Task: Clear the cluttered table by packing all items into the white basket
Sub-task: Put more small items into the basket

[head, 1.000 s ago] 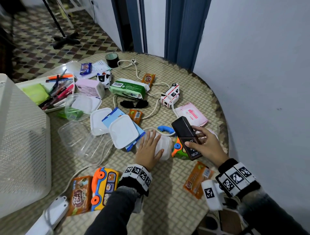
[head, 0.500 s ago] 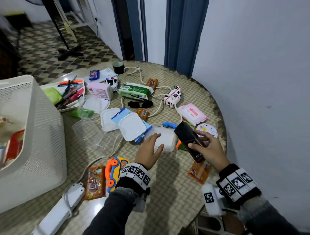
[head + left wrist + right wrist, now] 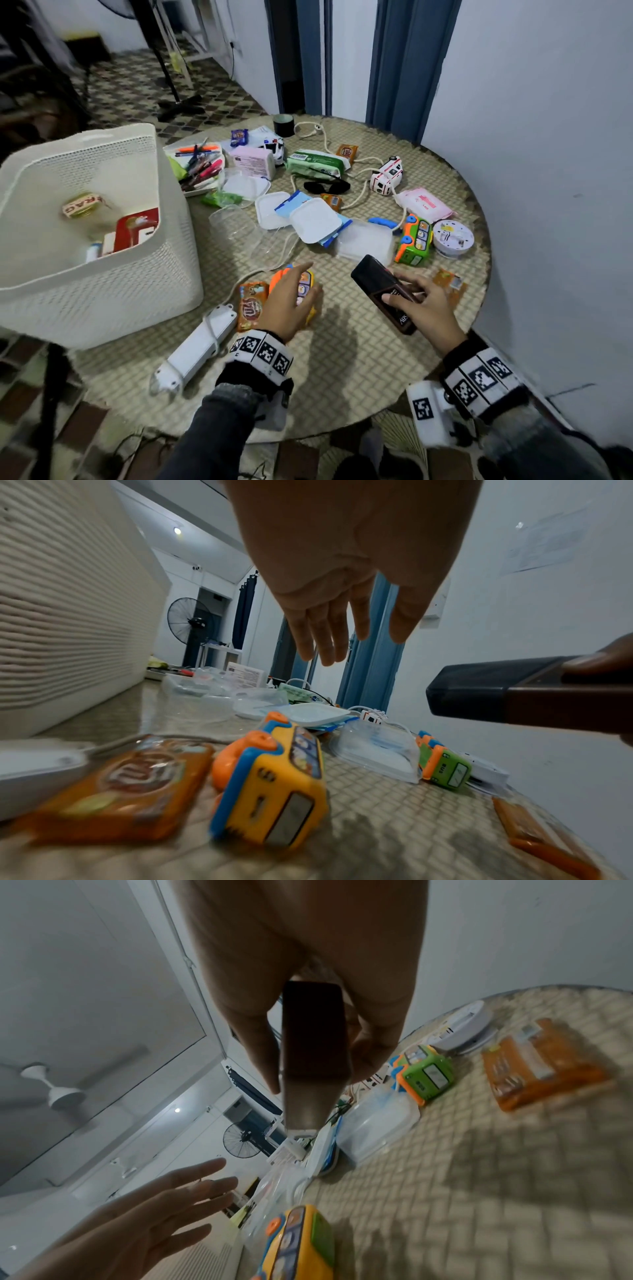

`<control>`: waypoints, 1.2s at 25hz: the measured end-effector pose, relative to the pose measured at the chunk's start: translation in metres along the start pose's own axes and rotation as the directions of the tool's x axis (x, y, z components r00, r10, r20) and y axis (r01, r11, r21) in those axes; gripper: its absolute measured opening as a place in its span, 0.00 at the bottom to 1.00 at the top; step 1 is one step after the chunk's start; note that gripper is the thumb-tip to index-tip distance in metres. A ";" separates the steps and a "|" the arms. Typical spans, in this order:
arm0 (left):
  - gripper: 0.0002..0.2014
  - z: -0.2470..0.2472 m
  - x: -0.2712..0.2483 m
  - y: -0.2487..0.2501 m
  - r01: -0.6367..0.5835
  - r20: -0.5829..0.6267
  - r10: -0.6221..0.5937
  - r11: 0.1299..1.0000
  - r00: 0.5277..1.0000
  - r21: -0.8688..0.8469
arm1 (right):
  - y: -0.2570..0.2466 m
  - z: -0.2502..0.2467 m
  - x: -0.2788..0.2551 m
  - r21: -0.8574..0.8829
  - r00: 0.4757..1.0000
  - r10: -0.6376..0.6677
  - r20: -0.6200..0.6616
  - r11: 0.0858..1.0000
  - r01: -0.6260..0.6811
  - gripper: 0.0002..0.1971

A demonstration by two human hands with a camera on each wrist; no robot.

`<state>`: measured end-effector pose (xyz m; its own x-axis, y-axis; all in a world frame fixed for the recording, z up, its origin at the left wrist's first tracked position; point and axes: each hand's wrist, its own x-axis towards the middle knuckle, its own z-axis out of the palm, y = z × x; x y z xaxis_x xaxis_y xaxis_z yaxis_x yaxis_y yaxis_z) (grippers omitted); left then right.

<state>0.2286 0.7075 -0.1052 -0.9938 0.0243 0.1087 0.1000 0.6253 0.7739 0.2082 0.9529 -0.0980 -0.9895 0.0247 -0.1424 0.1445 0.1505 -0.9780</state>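
The white mesh basket (image 3: 120, 298) stands at the table's left with a few items inside. My right hand (image 3: 421, 301) grips a dark brown box (image 3: 373, 281) above the table's near middle; the right wrist view shows the fingers of that hand (image 3: 308, 961) curled round the box (image 3: 313, 1047). My left hand (image 3: 291, 301) hovers flat, fingers straight, just over a yellow toy bus (image 3: 306, 286). Seen from the left wrist, the hand (image 3: 342, 588) is clear of the bus (image 3: 274, 783), with the box (image 3: 514, 696) off to the right.
An orange snack packet (image 3: 251, 305) and a white power strip (image 3: 195, 349) lie left of the bus. Beyond are a clear lidded container (image 3: 364, 240), a green toy bus (image 3: 414, 240), a round white device (image 3: 452, 238), another orange packet (image 3: 448, 284) and several more items. A wall runs along the right.
My left hand left the clear container and came back over the yellow toy bus. My right hand drew the dark box nearer and leftward. The basket has come further into view.
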 end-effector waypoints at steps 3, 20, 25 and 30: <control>0.24 -0.018 -0.047 -0.017 -0.006 -0.039 0.007 1.000 0.999 0.028 | 0.013 0.025 -0.040 -0.016 0.999 0.032 0.023 0.999 -0.031 0.22; 0.15 -0.223 -0.250 -0.088 0.175 -0.533 -0.174 0.983 0.828 -0.049 | -0.051 0.249 -0.165 0.037 0.914 -0.089 0.395 0.996 0.081 0.20; 0.14 -0.297 -0.253 -0.116 0.128 -0.599 -0.119 0.991 0.792 -0.028 | -0.092 0.322 -0.172 0.107 0.887 -0.152 0.436 0.987 0.117 0.19; 0.15 -0.354 -0.240 -0.148 0.122 -0.617 -0.093 0.993 0.781 0.005 | -0.127 0.378 -0.165 0.177 0.880 -0.205 0.428 0.974 0.141 0.18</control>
<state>0.4702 0.3329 -0.0244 -0.7553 -0.5208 0.3979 -0.0222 0.6272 0.7786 0.3517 0.5558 -0.0078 -0.9019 -0.4318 0.0100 0.0008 -0.0248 -0.9997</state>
